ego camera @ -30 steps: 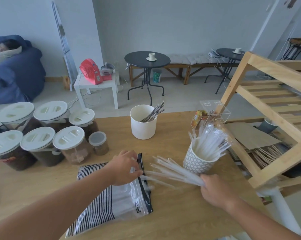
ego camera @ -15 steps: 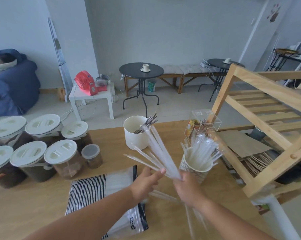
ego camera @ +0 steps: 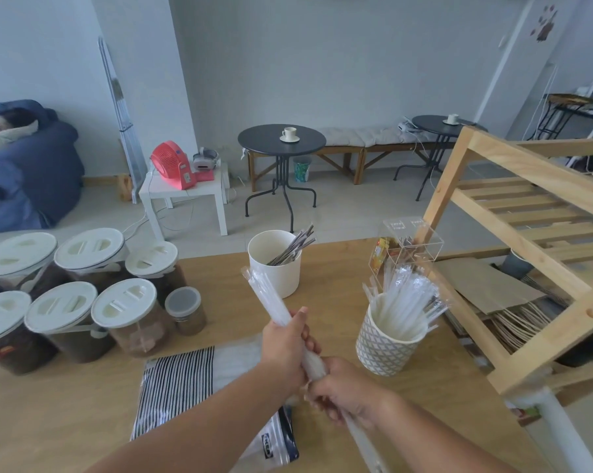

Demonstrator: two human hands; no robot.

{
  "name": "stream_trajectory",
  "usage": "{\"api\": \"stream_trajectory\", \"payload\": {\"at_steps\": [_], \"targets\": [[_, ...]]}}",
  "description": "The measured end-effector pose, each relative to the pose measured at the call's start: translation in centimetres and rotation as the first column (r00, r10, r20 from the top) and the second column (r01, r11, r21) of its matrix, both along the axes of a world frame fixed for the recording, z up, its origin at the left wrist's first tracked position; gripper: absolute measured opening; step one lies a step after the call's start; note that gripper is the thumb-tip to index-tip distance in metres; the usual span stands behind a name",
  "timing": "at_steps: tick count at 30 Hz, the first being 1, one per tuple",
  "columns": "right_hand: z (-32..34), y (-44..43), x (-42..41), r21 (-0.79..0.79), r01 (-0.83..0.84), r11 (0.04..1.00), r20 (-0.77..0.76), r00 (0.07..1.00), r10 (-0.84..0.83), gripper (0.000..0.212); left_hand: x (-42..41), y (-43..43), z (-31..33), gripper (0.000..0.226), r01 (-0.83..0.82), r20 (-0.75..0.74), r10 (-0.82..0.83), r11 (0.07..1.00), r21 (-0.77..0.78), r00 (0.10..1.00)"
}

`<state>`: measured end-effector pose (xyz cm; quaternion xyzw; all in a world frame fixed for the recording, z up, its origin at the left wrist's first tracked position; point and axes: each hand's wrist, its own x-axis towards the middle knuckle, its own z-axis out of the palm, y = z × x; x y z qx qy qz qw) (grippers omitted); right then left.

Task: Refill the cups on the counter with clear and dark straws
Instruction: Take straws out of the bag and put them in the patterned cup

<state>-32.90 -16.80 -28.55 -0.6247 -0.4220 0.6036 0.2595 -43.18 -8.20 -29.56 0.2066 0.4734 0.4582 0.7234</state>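
Clear straws (ego camera: 267,295) are gripped in one bundle above the counter (ego camera: 66,421), the left hand (ego camera: 284,346) clasped higher, the right hand (ego camera: 342,394) lower. Right of the grip stands a patterned cup (ego camera: 385,351) (holding more clear straws); beyond it, a white cup (ego camera: 278,271) of dark straws (ego camera: 296,245); beneath, a striped bag (ego camera: 179,380).

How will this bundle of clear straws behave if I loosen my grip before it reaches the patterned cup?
Probably light and fairly stiff: the bundle of clear straws juts straight above the left hand without drooping. It would likely slide and fan apart if loosened: no band shows, and only the left hand and right hand gather it.
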Motion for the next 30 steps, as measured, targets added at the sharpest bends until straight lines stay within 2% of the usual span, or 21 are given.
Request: {"api": "stream_trajectory", "payload": {"at_steps": [3, 8, 12, 13, 16, 18, 20, 22, 24, 28, 30], "targets": [[-0.1, -0.1, 0.4, -0.103, -0.043, 0.994, -0.098, 0.995, 0.033, 0.021, -1.1, 1.3, 0.4, 0.022, -0.048, -0.018, 0.048, 0.998, -0.029, 0.999], [-0.5, -0.7, 1.2, -0.143, -0.162, 0.976, -0.047, 0.987, 0.157, 0.026, -3.6, 4.1, 1.4, 0.023, -0.163, -0.048, 0.161, 0.986, -0.046, 0.986], [-1.0, -1.1, 3.0, -0.185, -0.117, 0.976, -0.009, 0.993, 0.118, 0.058, -6.4, 6.9, 2.5, 0.022, -0.273, -0.073, 0.272, 0.962, -0.011, 0.960], [-1.0, -1.1, 3.5, -0.183, -0.128, 0.975, 0.007, 0.991, 0.132, 0.060, -7.2, 7.6, 2.8, 0.022, -0.299, -0.080, 0.300, 0.954, 0.019, 0.951], [-0.3, -0.9, 4.3, -0.104, -0.177, 0.979, 0.142, 0.971, 0.191, 0.029, -9.1, 8.9, 4.1, 0.022, -0.326, -0.153, 0.353, 0.929, 0.175, 0.923], [0.0, -0.5, 4.2, 0.042, -0.064, 0.997, 0.215, 0.975, 0.054, 0.024, -9.5, 8.9, 5.0, 0.021, -0.266, -0.211, 0.343, 0.909, 0.321, 0.915], [0.5, 0.1, 3.6, 0.237, 0.136, 0.962, 0.074, 0.985, -0.157, 0.036, -8.9, 8.1, 6.2, 0.020, -0.156, -0.268, 0.302, 0.876, 0.457, 0.915], [1.2, 0.7, 2.7, 0.442, 0.276, 0.854, -0.109, 0.961, -0.255, 0.054, -7.4, 6.5, 7.1, 0.021, 0.004, -0.360, 0.243, 0.823, 0.567, 0.901], [1.8, 1.5, 1.5, 0.589, 0.321, 0.742, -0.186, 0.947, -0.262, 0.053, -5.4, 4.5, 7.0, 0.021, 0.171, -0.428, 0.164, 0.749, 0.641, 0.889], [1.9, 2.3, -0.4, 0.686, 0.464, 0.561, -0.296, 0.882, -0.367, 0.071, -2.4, 0.5, 3.2, 0.020, 0.431, -0.552, 0.016, 0.606, 0.669, 0.834], [1.3, 2.1, -0.6, 0.700, 0.487, 0.522, -0.319, 0.868, -0.381, 0.073, -1.9, -0.7, 1.1, 0.024, 0.502, -0.583, -0.042, 0.559, 0.660, 0.812]]}}
